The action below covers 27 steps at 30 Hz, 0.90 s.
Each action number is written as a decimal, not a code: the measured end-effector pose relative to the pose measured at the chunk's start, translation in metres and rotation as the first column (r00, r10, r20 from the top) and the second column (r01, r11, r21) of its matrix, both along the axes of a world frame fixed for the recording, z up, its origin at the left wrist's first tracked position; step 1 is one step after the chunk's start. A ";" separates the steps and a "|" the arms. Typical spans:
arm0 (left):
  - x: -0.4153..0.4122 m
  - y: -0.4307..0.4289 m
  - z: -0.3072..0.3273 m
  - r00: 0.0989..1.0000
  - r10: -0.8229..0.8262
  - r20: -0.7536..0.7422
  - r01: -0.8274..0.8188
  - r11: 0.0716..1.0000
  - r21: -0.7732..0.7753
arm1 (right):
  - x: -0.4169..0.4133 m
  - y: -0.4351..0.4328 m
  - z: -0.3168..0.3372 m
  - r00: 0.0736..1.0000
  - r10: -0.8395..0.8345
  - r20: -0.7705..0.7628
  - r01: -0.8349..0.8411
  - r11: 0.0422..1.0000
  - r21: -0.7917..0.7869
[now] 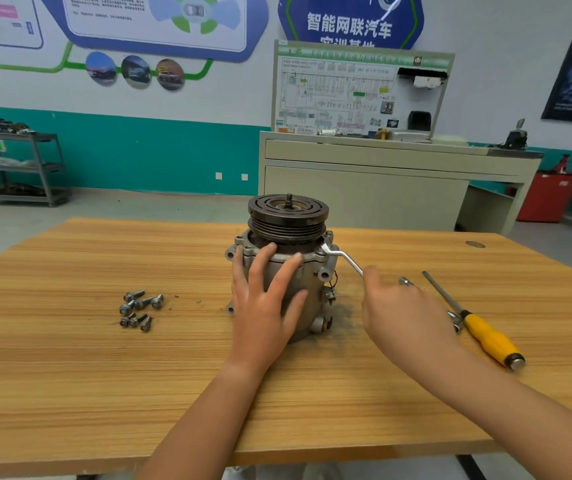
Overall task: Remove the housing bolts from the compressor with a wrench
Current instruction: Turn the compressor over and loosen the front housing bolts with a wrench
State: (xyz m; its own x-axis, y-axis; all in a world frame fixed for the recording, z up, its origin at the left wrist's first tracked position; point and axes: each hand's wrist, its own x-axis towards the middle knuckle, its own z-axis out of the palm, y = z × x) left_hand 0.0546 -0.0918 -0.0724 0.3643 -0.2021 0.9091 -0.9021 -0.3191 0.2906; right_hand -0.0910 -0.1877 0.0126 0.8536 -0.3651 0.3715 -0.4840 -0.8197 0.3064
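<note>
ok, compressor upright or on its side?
Upright. The compressor stands on end on the table, pulley on top, shaft stub pointing up; left hand rests on its body, right hand holds the wrench.

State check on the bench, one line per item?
compressor: upright on table, pulley on top
left hand: open, fingers pressed on the housing
wrench: head set at the upper flange, right side
right hand: grips the wrench handle
loose bolts: out, heaped on table
screwdriver: lying idle on table
</note>
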 end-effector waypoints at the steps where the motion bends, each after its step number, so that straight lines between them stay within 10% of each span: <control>1: 0.000 0.000 0.000 1.000 -0.005 0.001 0.005 1.000 -0.003 | -0.001 -0.008 -0.002 1.000 -0.011 0.004 0.011 1.000 0.007; 11: 0.003 -0.003 -0.001 1.000 -0.002 0.020 0.002 1.000 -0.014 | -0.004 -0.015 0.029 0.998 -0.004 0.070 0.004 1.000 0.006; 27: -0.001 -0.001 0.002 1.000 0.009 -0.006 -0.009 1.000 -0.005 | 0.003 0.023 0.058 0.947 0.051 -0.317 -0.120 0.972 -0.203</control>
